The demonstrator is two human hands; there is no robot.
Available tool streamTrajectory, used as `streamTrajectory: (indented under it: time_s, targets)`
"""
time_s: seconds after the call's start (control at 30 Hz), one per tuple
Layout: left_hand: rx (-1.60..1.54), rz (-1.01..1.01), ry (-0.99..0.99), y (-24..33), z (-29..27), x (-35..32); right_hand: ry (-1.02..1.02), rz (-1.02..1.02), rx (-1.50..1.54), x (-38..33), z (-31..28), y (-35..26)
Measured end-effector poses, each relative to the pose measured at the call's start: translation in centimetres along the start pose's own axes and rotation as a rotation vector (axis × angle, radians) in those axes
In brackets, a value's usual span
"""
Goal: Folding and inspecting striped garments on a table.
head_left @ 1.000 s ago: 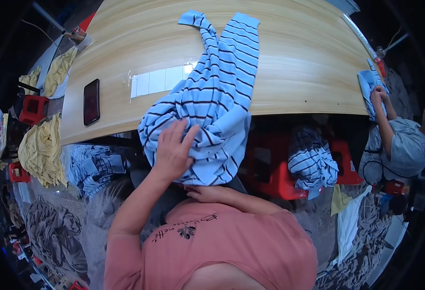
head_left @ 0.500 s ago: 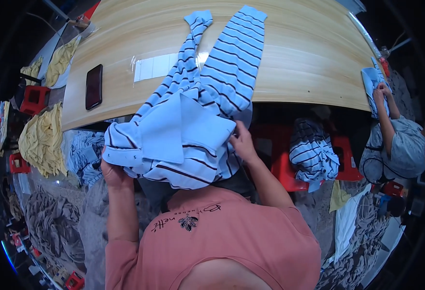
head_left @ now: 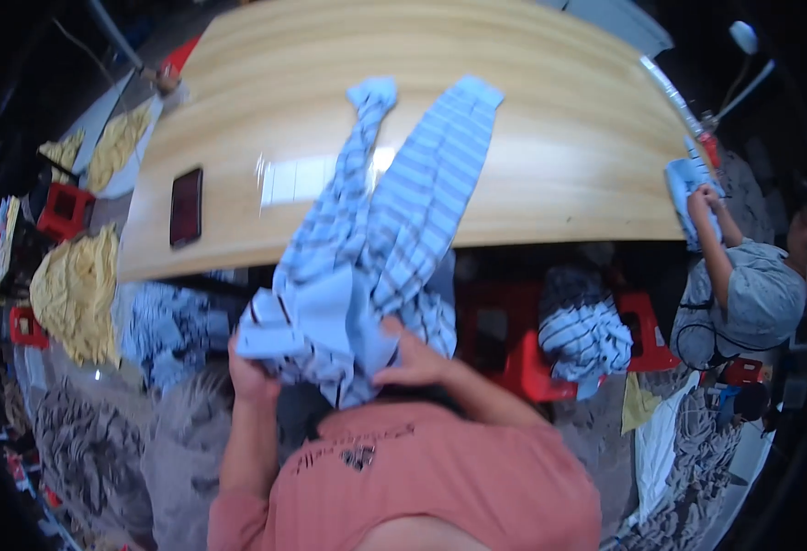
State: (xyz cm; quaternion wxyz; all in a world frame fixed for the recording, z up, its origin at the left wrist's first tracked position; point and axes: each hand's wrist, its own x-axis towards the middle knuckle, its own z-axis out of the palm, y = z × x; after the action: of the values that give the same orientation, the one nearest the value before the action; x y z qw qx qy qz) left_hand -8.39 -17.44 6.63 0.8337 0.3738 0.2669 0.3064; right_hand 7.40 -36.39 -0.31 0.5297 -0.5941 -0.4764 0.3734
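A light blue knit shirt (head_left: pixel 330 317) with dark stripes is bunched over the table's near edge and my lap, its two sleeves stretched away across the tabletop. My left hand (head_left: pixel 255 372) grips the shirt's plain blue collar or placket end, with the fingers partly behind the cloth. On the other side, my right hand (head_left: pixel 413 358) pinches the plain blue edge near the middle of the bunch, thumb toward me. The cloth is smeared by motion, so its folds are hard to make out.
A dark phone (head_left: pixel 186 207) lies on the wooden table (head_left: pixel 550 138), left of the sleeves. Striped garments (head_left: pixel 585 335) sit on a red stool (head_left: pixel 537 372) at right. Yellow cloth (head_left: pixel 78 294) and blue garments (head_left: pixel 169 331) are heaped at left. A co-worker (head_left: pixel 743 280) handles blue cloth at far right.
My right hand has moved left and toward me along the shirt, drawing its bunch narrower. The sleeves have slid nearer. My left hand has shifted slightly right. The whole view has tilted a little.
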Motion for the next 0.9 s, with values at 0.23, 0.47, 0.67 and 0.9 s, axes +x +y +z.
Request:
streamTrajectory:
  time_s: [0.23, 0.47, 0.67, 0.9]
  targets:
    - [0.567, 0.135, -0.145, 1.4, -2.6, -0.8, 0.136, 0.163, -0.042, -0.2, -1.4, -4.1]
    - [1.001, 0.219, -0.547, -1.5, 3.3, -2.2, 0.133, -0.201, 0.207, 1.3, 0.4, -7.1]
    - [0.927, 0.074, -0.339, -1.2, 3.3, -2.3, 0.103, -0.053, 0.129, 0.5, -1.3, -6.5]
    - [0.815, 0.344, -0.295, 2.4, 3.1, -2.9, 1.024, 0.229, -0.243, -1.6, -6.2, 8.8]
